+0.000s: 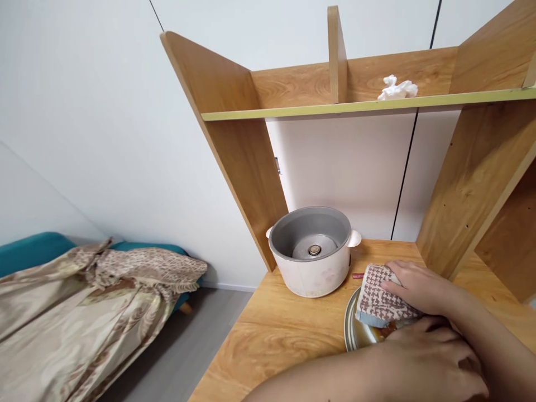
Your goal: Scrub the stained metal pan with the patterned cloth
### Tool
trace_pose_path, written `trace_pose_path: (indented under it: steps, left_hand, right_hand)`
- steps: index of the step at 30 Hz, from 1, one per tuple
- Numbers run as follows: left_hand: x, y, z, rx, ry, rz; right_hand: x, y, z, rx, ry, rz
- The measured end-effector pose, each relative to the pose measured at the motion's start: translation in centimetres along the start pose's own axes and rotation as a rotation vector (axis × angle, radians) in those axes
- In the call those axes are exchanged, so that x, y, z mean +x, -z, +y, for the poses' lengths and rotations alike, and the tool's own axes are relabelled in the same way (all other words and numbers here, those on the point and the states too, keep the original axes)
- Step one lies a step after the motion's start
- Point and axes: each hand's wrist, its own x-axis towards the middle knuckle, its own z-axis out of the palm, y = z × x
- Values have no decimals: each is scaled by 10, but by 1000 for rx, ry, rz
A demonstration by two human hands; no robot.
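Note:
A patterned brown-and-white cloth (379, 293) with a light blue edge is bunched under my right hand (414, 285), whose fingers press and grip it against a round, shiny metal lid (350, 329). In front of it, my left hand (435, 363) reaches across from below and curls over the near side of the lid. Most of its fingertips are hidden, and both hands cover much of the lid. Just left and beyond stands a white rice cooker (310, 279), uncovered, its grey inside and central round heating part visible. No inner pot sits in it.
The wooden desk (251, 346) has an upright shelf unit (247, 167) behind the cooker. Crumpled white tissue (397, 89) lies on the upper shelf. A small red label (358, 275) shows near the cloth. At left, a patterned cover (104, 301) drapes a teal sofa (42, 244).

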Motion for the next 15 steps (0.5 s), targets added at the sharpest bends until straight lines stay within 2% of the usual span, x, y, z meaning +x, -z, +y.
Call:
trace_pose_path:
  steps: [5,9,12,15]
  left_hand:
    - [-2,-12,0,-43,66,119]
    - [2,-14,-2,-244,101,141]
    - [5,-7,-1,-380,181,27]
    - [6,2,4,-335,319,-161]
  right_hand:
    - [0,-5,1,-75,-35,53]
    - [13,-5,-2,-55,-37,77]
    - [18,-5,-3,-80,-77,86]
    - [18,-5,-6,-116,-110,81]
